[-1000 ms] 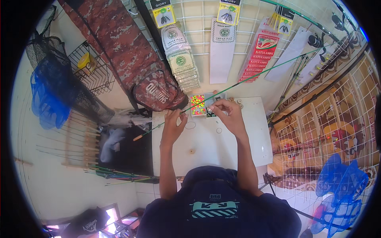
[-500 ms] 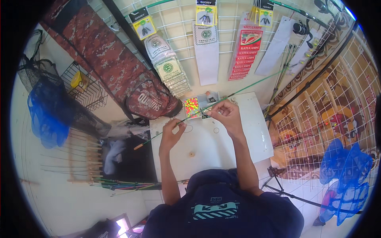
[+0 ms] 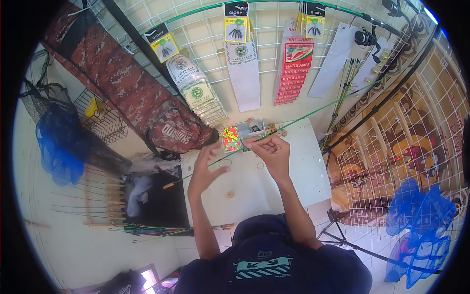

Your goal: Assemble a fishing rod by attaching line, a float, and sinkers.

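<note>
A thin green fishing rod (image 3: 308,116) runs slantwise above the white table, its short tan handle (image 3: 169,185) at the lower left and its tip toward the upper right. My right hand (image 3: 272,153) pinches the rod near its middle, thumb against fingertips. Around the lower part of the rod, my left hand (image 3: 201,172) has its fingers spread and thumb apart, gripping nothing. Just beyond the hands is a compartment box holding bright pink and yellow pieces (image 3: 230,138). A small bottle (image 3: 254,126) stands in another compartment, which my right hand partly hides.
Small tan round pieces (image 3: 274,129) lie right of the box on the white table (image 3: 298,181); another round piece (image 3: 230,194) lies nearer me. Behind hang packets (image 3: 294,73) on a wire grid. A camouflage rod bag (image 3: 122,78) leans at left; blue nets (image 3: 421,215) hang at right.
My left hand has let go of the rod and spread its fingers. My right hand still pinches the rod. The whole view has shifted slightly.
</note>
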Demonstrator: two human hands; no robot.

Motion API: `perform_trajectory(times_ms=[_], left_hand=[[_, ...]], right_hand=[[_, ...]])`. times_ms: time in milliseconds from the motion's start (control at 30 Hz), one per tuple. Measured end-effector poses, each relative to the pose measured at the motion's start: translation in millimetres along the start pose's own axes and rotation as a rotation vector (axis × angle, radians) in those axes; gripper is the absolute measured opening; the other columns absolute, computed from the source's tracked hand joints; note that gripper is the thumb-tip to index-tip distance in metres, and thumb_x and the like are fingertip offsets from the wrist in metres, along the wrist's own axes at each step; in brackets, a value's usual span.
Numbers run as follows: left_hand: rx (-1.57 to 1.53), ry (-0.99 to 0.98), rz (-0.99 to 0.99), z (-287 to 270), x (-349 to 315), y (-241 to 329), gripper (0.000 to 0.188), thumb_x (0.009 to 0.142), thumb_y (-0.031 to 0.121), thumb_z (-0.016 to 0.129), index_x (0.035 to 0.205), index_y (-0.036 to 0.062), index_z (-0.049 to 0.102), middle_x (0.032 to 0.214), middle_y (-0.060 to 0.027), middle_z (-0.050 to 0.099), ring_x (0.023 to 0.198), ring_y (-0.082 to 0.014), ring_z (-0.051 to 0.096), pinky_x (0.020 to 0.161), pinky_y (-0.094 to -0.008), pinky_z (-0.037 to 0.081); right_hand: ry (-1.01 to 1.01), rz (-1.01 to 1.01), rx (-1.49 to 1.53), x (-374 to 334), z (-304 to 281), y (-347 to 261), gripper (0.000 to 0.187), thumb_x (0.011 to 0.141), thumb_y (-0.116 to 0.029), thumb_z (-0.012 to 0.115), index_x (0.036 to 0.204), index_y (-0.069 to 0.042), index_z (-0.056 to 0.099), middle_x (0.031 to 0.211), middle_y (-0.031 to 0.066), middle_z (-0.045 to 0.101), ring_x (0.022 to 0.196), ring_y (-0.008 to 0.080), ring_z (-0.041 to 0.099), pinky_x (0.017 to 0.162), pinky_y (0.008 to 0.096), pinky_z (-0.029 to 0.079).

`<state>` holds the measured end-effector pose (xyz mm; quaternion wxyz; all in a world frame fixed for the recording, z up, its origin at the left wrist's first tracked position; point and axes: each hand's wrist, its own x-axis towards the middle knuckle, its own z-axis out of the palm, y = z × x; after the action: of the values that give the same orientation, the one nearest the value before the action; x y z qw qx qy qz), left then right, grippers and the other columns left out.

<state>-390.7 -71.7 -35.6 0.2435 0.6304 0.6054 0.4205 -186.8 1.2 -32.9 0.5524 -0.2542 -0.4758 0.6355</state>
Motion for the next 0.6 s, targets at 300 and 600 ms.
perform_trajectory(times_ms=[300,600], left_hand=[[-0.019,0.028,0.234,46,53,107,0.029,0.076,0.009,0.075,0.102,-0.0005,0.068,0.101,-0.0124,0.066,0.092,-0.0223,0.064,0.081,-0.0335,0.050],[-0.247,0.024,0.138,50,51,89,0.018,0.083,0.005,0.070,0.101,0.0003,0.072,0.090,-0.0077,0.066,0.076,-0.0119,0.061,0.067,-0.0246,0.048]], right_hand=[[-0.071,-0.081,-0.057,-7,1,3,0.019,0.080,0.007,0.070,0.097,0.007,0.064,0.096,0.0129,0.069,0.090,0.0156,0.067,0.083,0.0283,0.055],[-0.258,-0.131,-0.310,1,-31,-13,0.019,0.079,0.000,0.072,0.097,0.004,0.067,0.084,0.0081,0.069,0.085,0.0142,0.068,0.079,0.0263,0.052]])
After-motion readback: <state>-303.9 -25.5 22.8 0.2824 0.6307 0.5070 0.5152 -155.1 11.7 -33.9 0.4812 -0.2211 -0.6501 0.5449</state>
